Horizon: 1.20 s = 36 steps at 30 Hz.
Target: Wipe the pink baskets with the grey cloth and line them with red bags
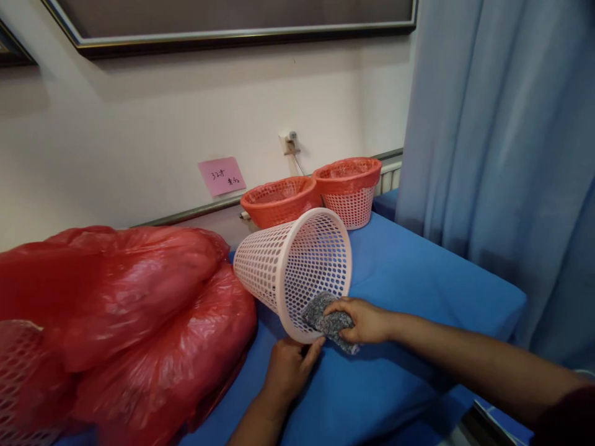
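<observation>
A pale pink perforated wastebasket (263, 263) lies on its side on the blue-covered surface, its round mouth facing right and toward me. At the lower rim, my left hand (289, 367) grips the basket, with the thumb showing near the edge and the other fingers partly hidden. My right hand (365, 321) is closed on a grey speckled cloth (338, 322). Part of the cloth reaches inside the mouth and part hangs over the rim.
Two more wastebaskets, a left one (281, 207) and a right one (351, 201), stand behind with red liners. Full red plastic bags (153, 310) are heaped at left, beside another perforated basket (18, 371). A blue curtain (483, 155) hangs at right. A pink note (222, 176) is on the wall.
</observation>
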Each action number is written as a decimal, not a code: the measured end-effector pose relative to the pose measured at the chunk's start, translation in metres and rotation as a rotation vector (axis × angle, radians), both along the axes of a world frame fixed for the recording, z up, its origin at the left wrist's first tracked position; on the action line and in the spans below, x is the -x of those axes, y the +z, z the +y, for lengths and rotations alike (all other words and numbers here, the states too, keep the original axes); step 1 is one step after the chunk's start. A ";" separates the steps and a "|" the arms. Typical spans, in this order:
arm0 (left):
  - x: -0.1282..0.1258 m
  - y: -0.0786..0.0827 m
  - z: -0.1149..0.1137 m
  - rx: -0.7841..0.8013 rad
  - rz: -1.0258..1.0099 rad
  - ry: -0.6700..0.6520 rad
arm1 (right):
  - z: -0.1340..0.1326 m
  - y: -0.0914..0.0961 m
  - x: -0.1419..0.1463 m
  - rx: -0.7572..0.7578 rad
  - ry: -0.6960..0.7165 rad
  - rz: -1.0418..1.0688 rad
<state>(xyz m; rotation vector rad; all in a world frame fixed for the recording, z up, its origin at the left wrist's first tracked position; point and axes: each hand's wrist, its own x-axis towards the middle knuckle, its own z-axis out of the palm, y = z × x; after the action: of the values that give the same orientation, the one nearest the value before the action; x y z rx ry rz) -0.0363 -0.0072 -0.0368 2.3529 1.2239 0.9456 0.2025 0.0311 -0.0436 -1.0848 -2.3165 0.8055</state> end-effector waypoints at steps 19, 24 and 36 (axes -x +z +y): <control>0.008 0.023 -0.007 -0.251 -0.030 0.113 | 0.070 0.114 -0.028 -0.569 -0.410 0.173; 0.015 0.021 -0.005 -0.236 -0.011 0.111 | 0.002 0.119 0.034 -0.350 -0.118 0.544; 0.011 0.015 -0.010 -0.192 -0.040 0.108 | -0.024 0.078 -0.001 -0.420 -0.105 0.174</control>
<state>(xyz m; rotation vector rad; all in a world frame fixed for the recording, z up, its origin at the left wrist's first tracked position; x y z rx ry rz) -0.0472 -0.0169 -0.0214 2.4191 1.3087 1.1880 0.2033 0.0069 0.0348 -0.8998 -2.1307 0.3347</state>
